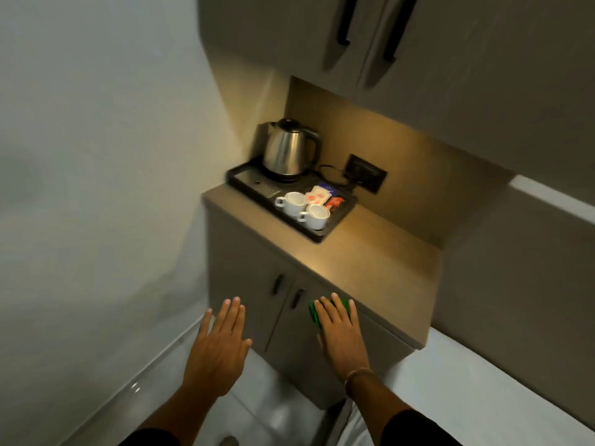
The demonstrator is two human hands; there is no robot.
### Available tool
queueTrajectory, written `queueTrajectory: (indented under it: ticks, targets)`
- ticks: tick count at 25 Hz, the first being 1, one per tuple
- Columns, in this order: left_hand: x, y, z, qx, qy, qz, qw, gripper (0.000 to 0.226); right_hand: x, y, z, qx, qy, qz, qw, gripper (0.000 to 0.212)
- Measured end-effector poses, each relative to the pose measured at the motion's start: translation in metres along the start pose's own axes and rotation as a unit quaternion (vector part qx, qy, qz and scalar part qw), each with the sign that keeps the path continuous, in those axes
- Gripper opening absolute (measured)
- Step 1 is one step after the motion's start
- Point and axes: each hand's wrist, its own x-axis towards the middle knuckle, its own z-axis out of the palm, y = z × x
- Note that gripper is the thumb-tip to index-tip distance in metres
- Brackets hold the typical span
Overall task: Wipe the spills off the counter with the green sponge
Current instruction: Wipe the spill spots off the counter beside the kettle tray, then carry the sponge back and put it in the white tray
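Observation:
The beige counter (pixel 363 262) tops a low cabinet in a lit niche; no spill shows on it at this blur. My right hand (pixel 341 336) is held flat, palm down, in front of the counter's near edge, with the green sponge (pixel 314 312) under its fingers; green shows past the fingertips and on the left side. My left hand (pixel 219 346) hovers flat and open with fingers spread, in front of the cabinet doors, holding nothing.
A black tray (pixel 244 185) on the counter's far left carries a steel kettle (pixel 288 149), two white cups (pixel 306 209) and sachets (pixel 322 196). A wall socket (pixel 365 177) with a cord sits behind. Upper cupboards (pixel 370 33) overhang. A white bed (pixel 476 397) lies at right.

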Motion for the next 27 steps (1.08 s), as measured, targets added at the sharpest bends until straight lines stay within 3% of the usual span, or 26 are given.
queueTrajectory:
  ticks: [6,9,16,18,21,23,27]
  targets:
    - [-0.181,-0.088,-0.003,0.024,-0.005,-0.157,0.987,0.081,-0.043,-0.174,0.015,0.079,0.001,-0.151,0.985,0.068]
    - [-0.273,-0.135,-0.007,0.024,-0.003,-0.252,0.967,0.075,-0.068,-0.273,0.023,0.128,-0.010,-0.235,0.963,0.068]
    - [-0.462,-0.235,-0.008,0.013,0.001,-0.406,0.914,0.085,-0.142,-0.503,0.038,0.180,-0.053,-0.383,0.904,0.070]
    - [-0.508,-0.264,-0.008,0.035,0.014,-0.436,0.899,0.091,-0.165,-0.565,0.042,0.188,-0.060,-0.407,0.892,0.071]
    - [-0.570,-0.316,-0.010,0.032,0.022,-0.498,0.866,0.074,-0.195,-0.652,0.041,0.186,-0.075,-0.439,0.876,0.073]
    - [-0.599,-0.350,-0.016,0.018,0.027,-0.522,0.852,0.074,-0.207,-0.702,0.036,0.189,-0.078,-0.457,0.866,0.077]
    - [-0.637,-0.416,-0.016,0.013,0.003,-0.528,0.849,0.075,-0.219,-0.792,0.039,0.193,-0.097,-0.471,0.855,0.076]
